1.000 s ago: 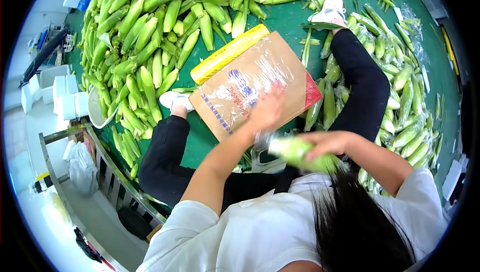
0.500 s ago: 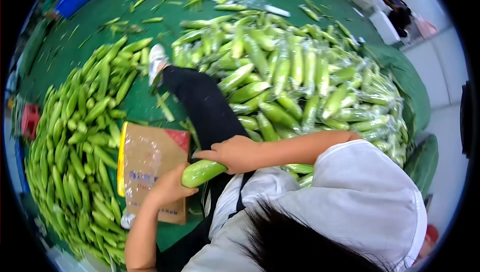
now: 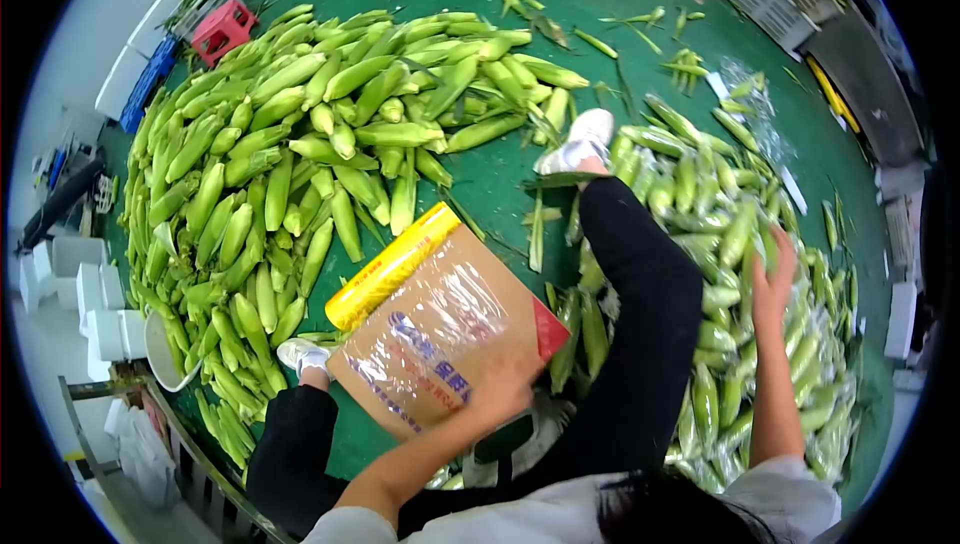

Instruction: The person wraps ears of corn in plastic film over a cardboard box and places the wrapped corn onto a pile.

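The shirt is white and plain, with short, loose sleeves that leave both forearms uncovered. Black, matte trousers show beyond the shirt, their legs close-fitting and ending above the ankles. Farther from the shirt, at the ends of the trouser legs, are low-cut shoes: the left shoe is white, and the right shoe is white with faint greyish shading. Dark, straight hair lies over the shirt, with fine loose strands at its edge. The left hand is blurred; the right hand is bare.
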### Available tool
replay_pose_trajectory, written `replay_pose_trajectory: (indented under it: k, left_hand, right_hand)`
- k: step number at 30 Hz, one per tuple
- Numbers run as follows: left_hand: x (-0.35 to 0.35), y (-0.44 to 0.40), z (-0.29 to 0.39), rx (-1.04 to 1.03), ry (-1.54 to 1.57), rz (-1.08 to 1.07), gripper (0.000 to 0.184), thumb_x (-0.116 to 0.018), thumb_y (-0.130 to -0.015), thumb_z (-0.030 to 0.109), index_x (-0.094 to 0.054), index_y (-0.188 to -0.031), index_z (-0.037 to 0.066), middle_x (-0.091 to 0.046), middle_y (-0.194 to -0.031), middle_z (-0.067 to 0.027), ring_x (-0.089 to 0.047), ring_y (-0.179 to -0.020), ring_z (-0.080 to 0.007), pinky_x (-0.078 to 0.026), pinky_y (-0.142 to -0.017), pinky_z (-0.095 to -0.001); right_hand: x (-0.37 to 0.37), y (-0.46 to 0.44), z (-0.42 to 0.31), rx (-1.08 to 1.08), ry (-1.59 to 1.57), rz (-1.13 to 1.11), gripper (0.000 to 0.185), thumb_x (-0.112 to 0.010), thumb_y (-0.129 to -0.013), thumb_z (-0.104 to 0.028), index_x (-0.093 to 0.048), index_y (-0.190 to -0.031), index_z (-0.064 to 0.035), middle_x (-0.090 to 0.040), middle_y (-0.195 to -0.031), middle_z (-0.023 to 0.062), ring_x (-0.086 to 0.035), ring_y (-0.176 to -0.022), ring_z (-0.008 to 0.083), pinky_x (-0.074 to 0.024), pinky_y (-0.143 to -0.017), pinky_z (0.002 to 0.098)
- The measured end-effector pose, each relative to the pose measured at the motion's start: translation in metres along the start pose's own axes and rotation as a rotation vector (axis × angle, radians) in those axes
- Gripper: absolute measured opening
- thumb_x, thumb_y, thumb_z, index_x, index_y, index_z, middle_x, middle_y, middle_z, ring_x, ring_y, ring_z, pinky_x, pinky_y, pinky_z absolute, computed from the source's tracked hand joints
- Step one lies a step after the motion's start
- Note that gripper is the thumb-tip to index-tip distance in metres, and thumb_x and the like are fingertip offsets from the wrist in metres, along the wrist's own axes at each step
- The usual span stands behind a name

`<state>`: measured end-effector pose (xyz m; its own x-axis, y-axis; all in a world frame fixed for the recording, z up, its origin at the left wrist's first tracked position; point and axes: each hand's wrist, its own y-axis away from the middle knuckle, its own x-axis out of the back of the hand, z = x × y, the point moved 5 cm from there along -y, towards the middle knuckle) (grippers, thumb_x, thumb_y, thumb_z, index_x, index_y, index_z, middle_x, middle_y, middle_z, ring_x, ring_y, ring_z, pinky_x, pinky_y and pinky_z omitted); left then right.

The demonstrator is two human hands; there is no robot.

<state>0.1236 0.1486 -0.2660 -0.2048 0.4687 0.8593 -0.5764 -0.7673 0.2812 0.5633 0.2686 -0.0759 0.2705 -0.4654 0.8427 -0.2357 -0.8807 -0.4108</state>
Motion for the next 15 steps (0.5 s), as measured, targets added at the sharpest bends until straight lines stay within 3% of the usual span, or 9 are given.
replay_pose_trajectory:
  k: [1,2,4,6,9,10,12,15]
  left_hand:
    - [-0.011,-0.003,0.022,-0.178,0.134,-0.29,0.063,-0.063,-0.083,0.02,-0.05,-0.144,0.01,-0.046,-0.149,-0.0194,-0.042,-0.142,-0.0344,-0.034,-0.113,-0.0539]
    - [-0.017,0.011,0.034,-0.494,0.233,-0.018,0.059,-0.061,-0.085,0.016,-0.05,-0.143,0.01,-0.045,-0.15,-0.018,-0.043,-0.141,-0.0325,-0.034,-0.113,-0.0524]
    - [-0.011,0.015,0.035,-0.623,0.361,0.053,0.065,-0.062,-0.085,0.009,-0.046,-0.147,0.012,-0.043,-0.153,-0.0165,-0.044,-0.14,-0.032,-0.033,-0.114,-0.0543]
    - [0.018,-0.01,0.01,-0.405,0.678,0.105,0.055,-0.065,-0.084,0.008,-0.054,-0.137,0.009,-0.053,-0.143,-0.0182,-0.054,-0.127,-0.0354,-0.044,-0.105,-0.048]
    - [0.06,-0.039,-0.04,0.053,0.917,0.172,0.05,-0.062,-0.086,0.004,-0.057,-0.136,0.006,-0.063,-0.125,-0.0154,-0.063,-0.109,-0.0344,-0.052,-0.09,-0.0431]
    - [0.07,-0.047,-0.051,0.109,0.963,0.241,0.047,-0.062,-0.086,0.004,-0.059,-0.133,0.005,-0.064,-0.119,-0.0152,-0.064,-0.104,-0.0344,-0.052,-0.087,-0.042]
    - [0.086,-0.053,-0.072,0.221,1.033,0.381,0.04,-0.063,-0.086,0.004,-0.063,-0.126,0.004,-0.067,-0.107,-0.0147,-0.065,-0.095,-0.0346,-0.053,-0.081,-0.04]
    - [0.079,-0.053,-0.087,0.229,1.036,0.385,0.035,-0.063,-0.085,0.001,-0.064,-0.12,0.003,-0.067,-0.102,-0.0153,-0.065,-0.092,-0.0346,-0.053,-0.082,-0.0402]
  right_hand:
    - [-0.067,-0.049,-0.032,0.086,-0.096,-0.131,0.048,-0.067,-0.087,-0.008,-0.058,-0.134,-0.0045,-0.054,-0.142,0.0166,-0.048,-0.136,0.0349,-0.0339,-0.116,0.0419]
    - [-0.139,-0.092,-0.052,0.198,-0.151,-0.205,0.048,-0.068,-0.086,-0.01,-0.058,-0.133,-0.0046,-0.055,-0.14,0.0172,-0.05,-0.133,0.0372,-0.036,-0.114,0.0426]
    - [-0.288,-0.174,-0.07,0.358,-0.059,-0.293,0.054,-0.072,-0.085,-0.022,-0.056,-0.133,-0.0029,-0.055,-0.138,0.0204,-0.051,-0.128,0.0407,-0.0433,-0.108,0.0461]
    - [-0.419,-0.252,-0.067,0.296,0.18,-0.304,0.06,-0.073,-0.086,-0.035,-0.055,-0.135,-0.0052,-0.055,-0.138,0.0204,-0.052,-0.128,0.0387,-0.046,-0.105,0.0461]
    - [-0.538,-0.335,-0.085,0.171,0.328,-0.31,0.08,-0.073,-0.086,-0.046,-0.043,-0.149,-0.0095,-0.05,-0.149,0.0176,-0.047,-0.137,0.0362,-0.0386,-0.112,0.0522]
    - [-0.566,-0.345,-0.089,0.14,0.331,-0.287,0.088,-0.074,-0.085,-0.051,-0.037,-0.154,-0.0105,-0.047,-0.152,0.0164,-0.045,-0.14,0.0353,-0.0351,-0.115,0.0551]
    - [-0.59,-0.341,-0.103,-0.087,0.293,-0.579,0.103,-0.075,-0.08,-0.057,-0.026,-0.159,-0.0114,-0.043,-0.157,0.0149,-0.041,-0.144,0.0348,-0.0295,-0.117,0.0587]
    - [-0.6,-0.314,-0.105,-0.11,0.429,-0.592,0.091,-0.072,-0.079,-0.062,-0.045,-0.148,-0.0087,-0.051,-0.148,0.0179,-0.05,-0.135,0.0374,-0.033,-0.114,0.0595]
